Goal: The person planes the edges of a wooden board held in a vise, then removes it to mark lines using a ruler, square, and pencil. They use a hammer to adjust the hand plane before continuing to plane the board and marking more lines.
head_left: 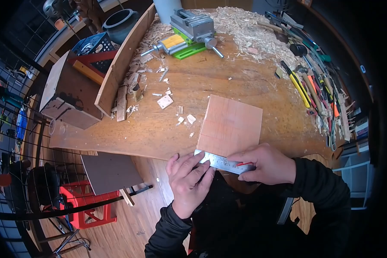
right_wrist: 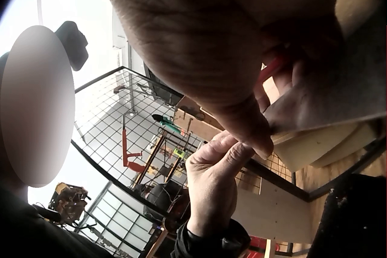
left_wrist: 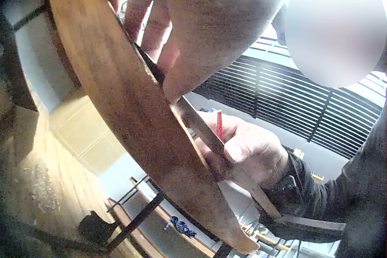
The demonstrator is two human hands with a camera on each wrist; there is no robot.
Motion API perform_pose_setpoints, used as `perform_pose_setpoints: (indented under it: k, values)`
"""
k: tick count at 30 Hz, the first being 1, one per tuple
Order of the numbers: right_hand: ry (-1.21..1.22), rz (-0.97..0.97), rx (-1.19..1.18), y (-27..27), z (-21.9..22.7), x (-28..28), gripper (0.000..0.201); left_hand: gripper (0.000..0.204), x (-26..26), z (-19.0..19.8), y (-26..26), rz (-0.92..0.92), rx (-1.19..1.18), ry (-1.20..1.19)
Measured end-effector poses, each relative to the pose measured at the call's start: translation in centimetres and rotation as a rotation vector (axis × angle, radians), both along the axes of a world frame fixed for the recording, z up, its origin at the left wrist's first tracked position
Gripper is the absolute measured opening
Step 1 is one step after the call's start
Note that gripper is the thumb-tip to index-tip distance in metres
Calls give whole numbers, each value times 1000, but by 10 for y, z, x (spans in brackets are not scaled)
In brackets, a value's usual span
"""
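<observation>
A square, reddish-brown wooden board (head_left: 231, 124) lies flat at the front edge of the workbench. Along its near edge runs a steel ruler (head_left: 219, 162) with markings. My left hand (head_left: 188, 180) pinches the ruler's left end, fingertips on top near the board's corner. At the other end, my right hand (head_left: 266, 165) grips the ruler between thumb and fingers. A slim red pencil (head_left: 244, 164) sticks out from the right fingers; most of it is hidden in the hand. Both hands (left_wrist: 254, 146) show beyond the bench edge (left_wrist: 121, 88) in the left wrist view.
A drill-press vise (head_left: 191, 32) stands on the bench (head_left: 193, 77) among wood shavings (head_left: 245, 36). Several knives and carving tools (head_left: 299, 88) line the right side. A wooden box (head_left: 71, 94) and upright plank (head_left: 122, 64) border the left. Below stands a red stool (head_left: 88, 206).
</observation>
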State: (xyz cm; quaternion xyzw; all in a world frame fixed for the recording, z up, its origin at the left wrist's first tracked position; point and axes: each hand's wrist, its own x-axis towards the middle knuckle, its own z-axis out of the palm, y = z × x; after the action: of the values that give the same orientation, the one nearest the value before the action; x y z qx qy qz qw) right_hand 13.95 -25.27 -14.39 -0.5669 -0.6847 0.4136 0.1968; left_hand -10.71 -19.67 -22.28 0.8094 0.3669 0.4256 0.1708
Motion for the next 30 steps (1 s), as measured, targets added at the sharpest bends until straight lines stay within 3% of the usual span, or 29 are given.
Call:
perform_pose_setpoints:
  k: [8,14,16,17,19,20,22,30]
  values:
    - [15,-11,19,-4,-6,1,48,23,0,-1,-1,8,12,5]
    - [7,-99,221,-32,-16,9,56,45,7,1,-8,47,13,-78]
    - [200,-301,247,-48,-18,21,59,54,9,8,-6,18,49,-15]
    - [204,-301,245,-54,-16,28,59,54,10,10,-5,19,49,-11]
    - [152,-583,287,-65,-10,43,59,53,14,12,-5,60,75,115]
    - [152,-589,290,-71,-12,52,59,53,16,11,-5,54,79,116]
    - [286,-752,302,-82,-20,71,61,47,19,7,-6,52,91,145]
    - [460,-990,335,-113,-38,86,60,29,44,9,-34,-26,140,187]
